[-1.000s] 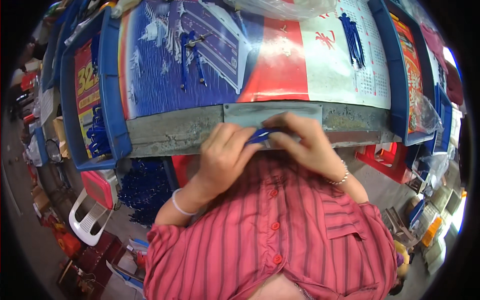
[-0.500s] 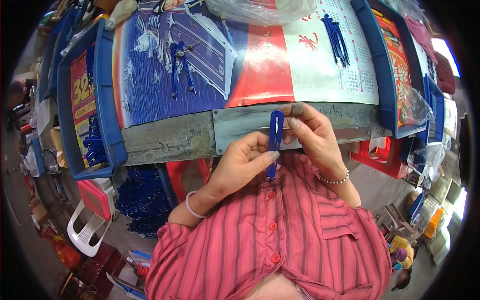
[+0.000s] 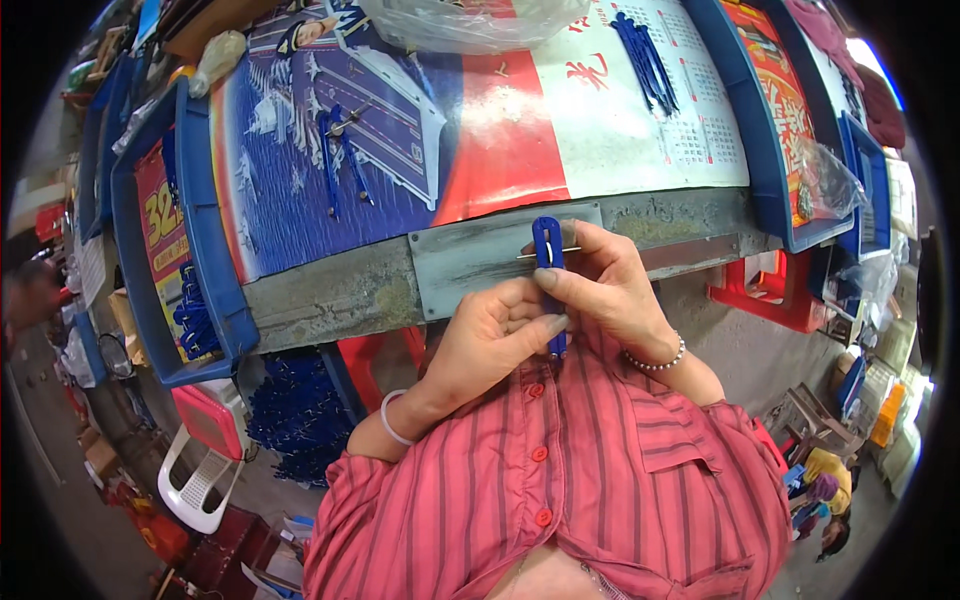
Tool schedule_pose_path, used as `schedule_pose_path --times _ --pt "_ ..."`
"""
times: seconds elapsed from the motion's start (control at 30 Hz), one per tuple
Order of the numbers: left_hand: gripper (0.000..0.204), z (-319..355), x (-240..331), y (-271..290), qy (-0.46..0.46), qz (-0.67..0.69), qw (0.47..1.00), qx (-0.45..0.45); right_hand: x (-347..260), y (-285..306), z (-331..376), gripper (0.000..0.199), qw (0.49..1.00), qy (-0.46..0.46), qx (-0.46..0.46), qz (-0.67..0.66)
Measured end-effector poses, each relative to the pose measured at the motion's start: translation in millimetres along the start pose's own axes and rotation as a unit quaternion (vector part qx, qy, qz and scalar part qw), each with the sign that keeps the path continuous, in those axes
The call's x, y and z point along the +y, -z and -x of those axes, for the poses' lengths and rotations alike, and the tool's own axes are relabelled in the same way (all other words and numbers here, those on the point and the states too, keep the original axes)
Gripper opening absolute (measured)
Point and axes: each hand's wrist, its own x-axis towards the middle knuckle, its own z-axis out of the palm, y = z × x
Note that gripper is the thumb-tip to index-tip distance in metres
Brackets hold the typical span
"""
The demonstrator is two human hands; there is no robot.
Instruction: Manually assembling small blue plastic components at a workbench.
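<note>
One blue clip (image 3: 548, 262), long, narrow and slotted near its top, stands upright over the grey plate (image 3: 470, 262) at the bench edge. I see a thin metal pin (image 3: 533, 255) crossing it. Left hand (image 3: 492, 338) and right hand (image 3: 603, 285) both pinch it.

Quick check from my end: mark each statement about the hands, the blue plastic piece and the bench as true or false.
1. Both hands hold the narrow blue plastic piece. True: left hand low, right hand higher.
2. The piece lies flat on the bench. False: it is held upright in front of the grey metal plate.
3. A thin metal pin crosses the piece's slot. True.
4. The right wrist is bare. False: it wears a bead bracelet.
5. Loose blue pieces lie on the printed poster sheet. True.
</note>
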Motion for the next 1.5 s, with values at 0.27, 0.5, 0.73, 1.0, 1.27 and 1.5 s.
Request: schedule_pose_path --times 0.27,0.5,0.73,1.0,1.27,1.5 --pt "0.023 -4.1 0.8 -8.7 -0.004 -0.042 0.999 0.016 5.8 4.2 -0.6 0.025 0.997 0.062 0.045 0.004" --pt "0.02 -7.4 3.4 -14.1 -0.015 -0.104 0.994 0.03 8.4 12.6 -2.9 0.014 0.977 0.113 0.065 0.168" --pt "0.018 -12.5 7.7 -16.9 -0.035 -0.127 0.99 0.039 4.6 -3.8 -8.3 0.024 0.975 0.181 0.125 -0.006" --pt "0.016 -16.7 10.1 -20.4 -0.025 -0.106 0.994 0.03 11.1 20.1 -8.6 0.021 0.964 0.184 0.025 0.193" --pt "0.012 -17.3 7.5 -19.6 -0.023 -0.107 0.993 0.033 1.5 15.3 -5.1 0.028 0.985 0.154 0.033 0.069" --pt "0.012 -13.0 9.3 -21.4 -0.033 -0.11 0.992 0.041 14.0 26.5 -8.2 0.024 0.967 0.181 0.001 0.18"
